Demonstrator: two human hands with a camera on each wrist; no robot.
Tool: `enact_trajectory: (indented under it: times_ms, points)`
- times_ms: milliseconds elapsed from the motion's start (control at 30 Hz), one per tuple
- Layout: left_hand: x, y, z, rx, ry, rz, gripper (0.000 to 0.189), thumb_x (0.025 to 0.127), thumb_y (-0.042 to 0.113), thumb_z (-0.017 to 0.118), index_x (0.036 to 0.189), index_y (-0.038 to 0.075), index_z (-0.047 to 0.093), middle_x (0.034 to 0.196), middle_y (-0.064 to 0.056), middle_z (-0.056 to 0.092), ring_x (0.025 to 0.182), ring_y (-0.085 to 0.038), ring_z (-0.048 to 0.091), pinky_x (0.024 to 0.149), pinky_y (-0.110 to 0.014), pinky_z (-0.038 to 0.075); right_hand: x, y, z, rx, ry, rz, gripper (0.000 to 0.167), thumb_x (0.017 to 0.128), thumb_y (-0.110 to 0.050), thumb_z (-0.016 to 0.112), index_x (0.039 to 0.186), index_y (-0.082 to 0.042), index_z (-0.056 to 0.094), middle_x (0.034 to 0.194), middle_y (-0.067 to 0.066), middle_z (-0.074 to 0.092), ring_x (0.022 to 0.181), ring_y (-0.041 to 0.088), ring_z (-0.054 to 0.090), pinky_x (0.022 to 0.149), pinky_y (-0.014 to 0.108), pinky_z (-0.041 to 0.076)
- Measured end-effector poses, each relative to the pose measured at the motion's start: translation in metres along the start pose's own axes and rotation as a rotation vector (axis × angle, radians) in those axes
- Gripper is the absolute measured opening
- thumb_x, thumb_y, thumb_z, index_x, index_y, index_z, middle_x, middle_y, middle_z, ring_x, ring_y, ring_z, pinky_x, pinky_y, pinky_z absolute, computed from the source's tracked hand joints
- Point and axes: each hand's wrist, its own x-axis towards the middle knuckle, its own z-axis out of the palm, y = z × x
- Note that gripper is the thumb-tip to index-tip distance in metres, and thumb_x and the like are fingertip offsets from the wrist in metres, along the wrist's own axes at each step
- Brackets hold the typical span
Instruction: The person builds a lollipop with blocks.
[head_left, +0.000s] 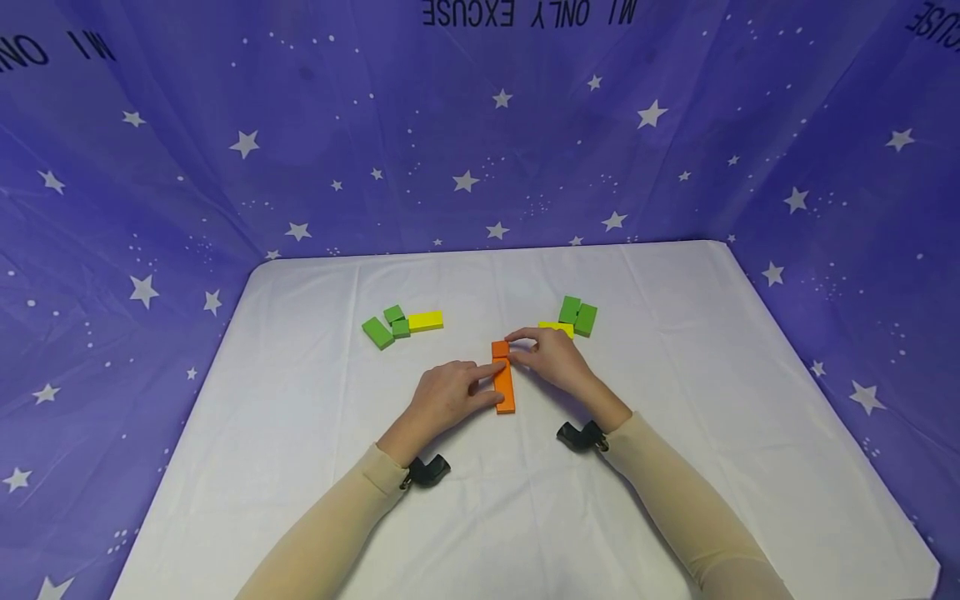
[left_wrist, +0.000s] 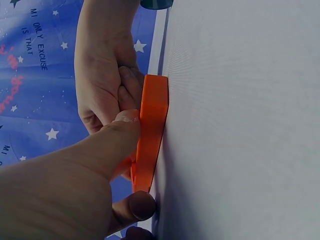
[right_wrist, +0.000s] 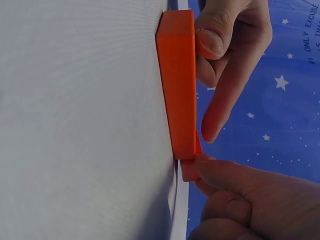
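A long orange block (head_left: 505, 387) lies flat on the white cloth, pointing away from me. Off its far end sits a small orange block (head_left: 500, 347). My left hand (head_left: 447, 393) comes in from the left, its thumb (left_wrist: 127, 120) resting on top near the close end. The left index finger (right_wrist: 217, 112) stretches out over the long block. From the right, my right hand (head_left: 555, 360) pinches the small block with thumb and index fingertips at its right side. That block is largely hidden by fingers in the left wrist view.
Left of the middle lie a green block (head_left: 378, 333), two small green cubes (head_left: 401, 329) and a yellow block (head_left: 426, 322). Beyond my right hand, another yellow block (head_left: 551, 326), partly covered, lies beside two green blocks (head_left: 587, 321). A starry purple curtain (head_left: 465, 150) encloses the table.
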Motion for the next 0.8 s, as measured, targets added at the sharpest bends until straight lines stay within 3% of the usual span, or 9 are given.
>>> enact_trajectory:
  times_ms: [300,467,800]
  points:
    - [0.0033,-0.0016,-0.0002,-0.038,-0.035,-0.045,0.065,0.095,0.056,0.074,0.152,0.031,0.06,0.067,0.008,0.049,0.06,-0.009,0.042,0.056,-0.026,0.028,0.0004,0.0008,-0.0004,-0.014,-0.014,-0.02,0.033,0.096,-0.03,0.078,0.128,-0.021,0.079,0.059,-0.004,0.052,0.055,0.011,0.047,0.054,0.027,0.034]
    - [0.0039,-0.0008,-0.001,-0.067,-0.035,-0.065,0.069,0.096,0.059,0.072,0.155,0.029,0.056,0.066,0.007,0.048,0.058,-0.01,0.041,0.055,-0.027,0.027,-0.0003,0.0002,-0.001,-0.008,-0.028,-0.011,0.033,0.096,-0.029,0.077,0.129,-0.021,0.078,0.057,-0.005,0.046,0.053,0.011,0.044,0.052,0.026,0.031]
    - [0.0077,-0.0002,0.0002,-0.038,-0.035,-0.08,0.074,0.092,0.061,0.075,0.156,0.03,0.055,0.062,0.007,0.036,0.056,-0.011,0.035,0.055,-0.028,0.025,-0.0008,0.0,-0.0011,0.007,-0.036,0.0,0.034,0.096,-0.03,0.077,0.129,-0.021,0.078,0.056,-0.006,0.044,0.052,0.012,0.043,0.052,0.026,0.031]
